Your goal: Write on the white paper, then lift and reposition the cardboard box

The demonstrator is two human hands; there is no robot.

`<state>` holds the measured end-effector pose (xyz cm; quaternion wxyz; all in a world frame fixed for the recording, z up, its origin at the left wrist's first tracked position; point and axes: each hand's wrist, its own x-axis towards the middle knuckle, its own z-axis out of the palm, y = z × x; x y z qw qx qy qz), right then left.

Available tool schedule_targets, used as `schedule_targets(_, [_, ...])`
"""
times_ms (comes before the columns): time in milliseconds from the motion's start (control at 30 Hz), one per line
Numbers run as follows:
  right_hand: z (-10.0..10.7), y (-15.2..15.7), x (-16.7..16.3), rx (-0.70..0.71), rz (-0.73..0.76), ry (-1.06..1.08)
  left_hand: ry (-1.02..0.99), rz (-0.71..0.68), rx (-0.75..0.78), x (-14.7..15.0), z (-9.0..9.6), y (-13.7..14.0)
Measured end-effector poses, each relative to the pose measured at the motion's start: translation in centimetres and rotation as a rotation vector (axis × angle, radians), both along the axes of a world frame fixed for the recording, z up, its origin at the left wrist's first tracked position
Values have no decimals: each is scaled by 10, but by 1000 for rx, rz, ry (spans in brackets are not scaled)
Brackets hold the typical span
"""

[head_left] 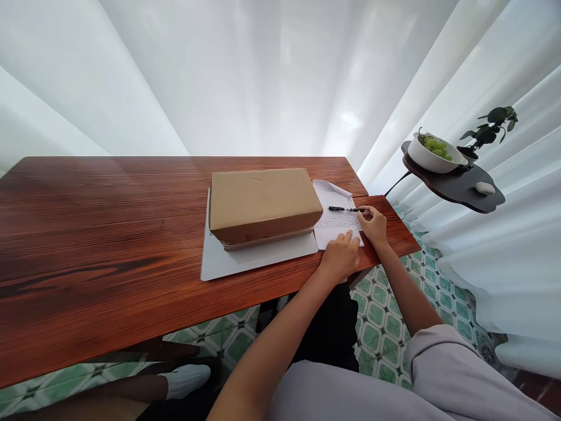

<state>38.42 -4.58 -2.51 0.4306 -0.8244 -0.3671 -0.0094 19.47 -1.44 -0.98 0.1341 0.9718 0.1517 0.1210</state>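
Note:
A sheet of paper covered with lines of writing (335, 221) lies on the table, its upper edge curling up. Across it is a black pen (339, 209), its right end between the thumb and fingers of my right hand (374, 225). My left hand (340, 257) rests at the paper's lower edge, fingers stretched out over the sheet and holding nothing. Just left of the paper sits a closed brown cardboard box (265, 199), on top of a flat white board (219, 263). Whether the pen's tip touches the paper cannot be made out.
The reddish-brown wooden table (109, 234) extends far to the left. On the right, a dark side stand (456, 186) bears a white bowl (432, 159) of green grapes, a potted plant (493, 126) and a pale rounded object (485, 188). White curtains (280, 76) hang behind.

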Motion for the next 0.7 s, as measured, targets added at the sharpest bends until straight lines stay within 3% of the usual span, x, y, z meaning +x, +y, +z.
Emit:
schedule_targets(233, [-2,4,1,-86,56,-91,-9,-11,1,1,0,-1])
schedule_targets(467, [-5,3,10,-53,16,-109,-43,-28,17,2,-2,0])
schedule_targets(700, [-8,3,14,-40,-16,-116,-36,-75,46,-10,11,3])
